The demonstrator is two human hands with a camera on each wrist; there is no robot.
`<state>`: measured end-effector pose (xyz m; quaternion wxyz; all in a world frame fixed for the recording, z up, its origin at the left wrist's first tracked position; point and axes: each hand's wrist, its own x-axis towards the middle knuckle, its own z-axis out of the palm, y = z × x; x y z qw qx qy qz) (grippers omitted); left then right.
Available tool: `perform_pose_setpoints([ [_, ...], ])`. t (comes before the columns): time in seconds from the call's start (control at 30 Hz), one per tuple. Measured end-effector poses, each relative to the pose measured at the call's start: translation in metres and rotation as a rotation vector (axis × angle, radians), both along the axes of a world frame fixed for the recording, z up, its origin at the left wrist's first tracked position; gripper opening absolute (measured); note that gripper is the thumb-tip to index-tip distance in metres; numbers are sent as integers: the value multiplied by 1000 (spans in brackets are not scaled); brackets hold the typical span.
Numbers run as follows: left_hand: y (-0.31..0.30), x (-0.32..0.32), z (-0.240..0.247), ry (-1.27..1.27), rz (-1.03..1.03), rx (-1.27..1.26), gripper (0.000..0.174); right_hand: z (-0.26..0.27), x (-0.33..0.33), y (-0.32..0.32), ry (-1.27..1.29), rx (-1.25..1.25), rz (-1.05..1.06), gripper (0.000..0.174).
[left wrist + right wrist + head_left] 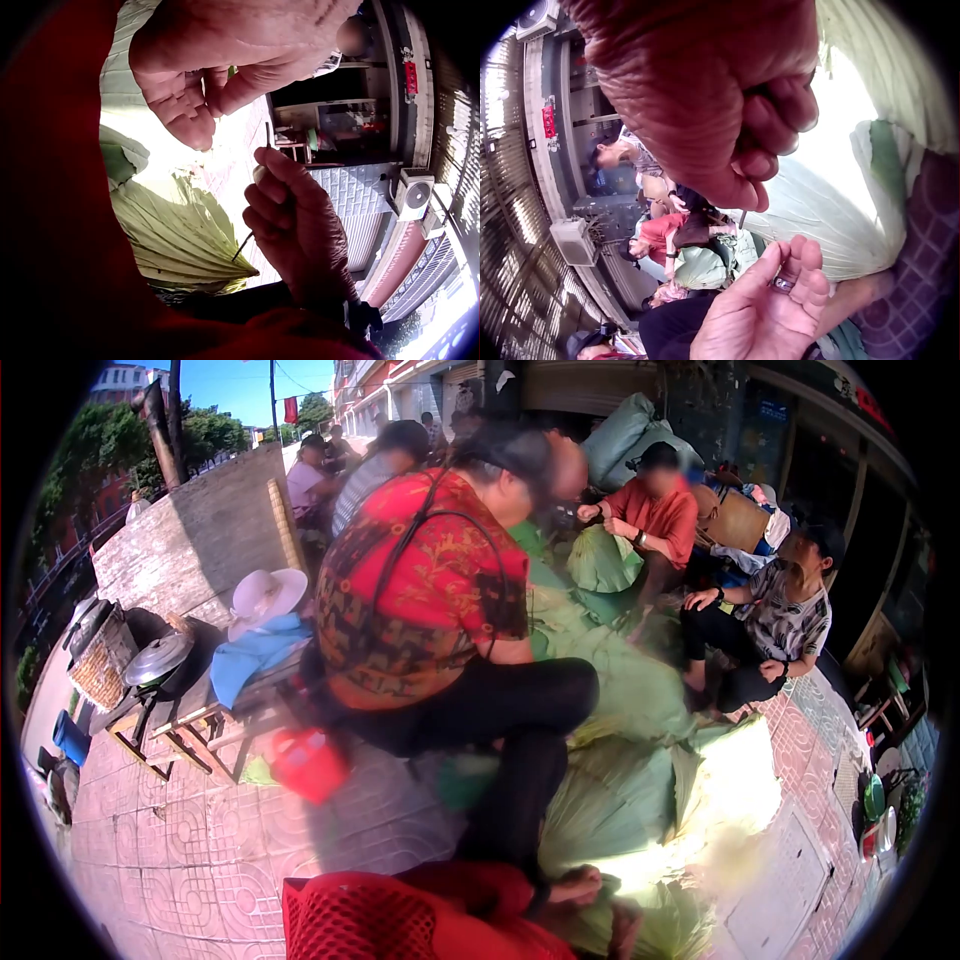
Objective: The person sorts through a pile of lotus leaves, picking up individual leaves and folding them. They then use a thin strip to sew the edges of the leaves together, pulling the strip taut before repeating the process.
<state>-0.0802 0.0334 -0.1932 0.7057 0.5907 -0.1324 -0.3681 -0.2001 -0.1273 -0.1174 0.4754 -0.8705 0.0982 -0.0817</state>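
Large green leaves (pixel 620 800) lie heaped on the patterned paving (pixel 170 840)

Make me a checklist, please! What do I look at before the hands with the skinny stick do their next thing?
1. Right hand has the thin stick: ok, its curled fingers hold it.
2. Left hand is away from the stick: ok, a gap shows between them.
3. Left hand is free to help: cannot tell; something tiny might be between thumb and finger.
4. Ribbed leaf is nearby: ok, it spreads just beside the right hand in the left wrist view.
5. Stick touches that leaf: cannot tell; its lower end only overlaps it in the picture.
6. Leaves are easy to see: not ok, a sunny patch is washed out white.
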Motion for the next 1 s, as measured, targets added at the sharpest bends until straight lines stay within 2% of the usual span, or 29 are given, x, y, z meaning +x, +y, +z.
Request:
perform_pose_setpoints([
  [0.13,1,-3,3,35,20,-46,21,-2,-4,-1,5,22,-4,8],
  [0.27,6,-2,20,-45,26,-11,21,-5,3,1,-26,107,1,8],
  [0.33,12,-4,24,-3,32,-56,24,-4,26,5,-60,287,-3,8],
  [0.37,13,1,21,93,-41,-19,25,13,25,17,-32,452,-117,9],
  [0.4,13,6,2,36,-99,14,27,30,24,28,-24,621,-243,11],
  [0.43,9,6,-19,142,-7,-29,27,38,24,28,-61,587,-211,11],
  [0.47,11,19,-34,124,-55,-14,26,48,19,38,-69,593,-396,11],
  [0.53,14,44,-60,85,-152,14,25,42,19,26,-15,635,-308,10],
  [0.57,13,41,9,49,-5,205,24,40,16,22,-10,633,-275,10],
  [0.6,6,72,-27,304,-147,250,22,36,15,19,9,635,-263,10],
  [0.7,7,111,-78,240,-39,407,18,33,11,18,-66,561,-209,22],
  [0.77,9,122,-121,-290,-88,716,16,15,12,11,-62,624,-226,22],
  [0.8,14,111,-111,-555,47,742,14,-7,17,2,-3,673,-248,19],
  [0.9,58,132,-154,-45,-54,536,15,-35,24,-9,82,775,-353,4],
  [0.97,96,143,-189,302,-101,399,21,-43,22,-9,82,909,-412,3],
  [1.0,98,138,-186,358,-75,396,24,-47,21,-8,80,975,-444,3],
])
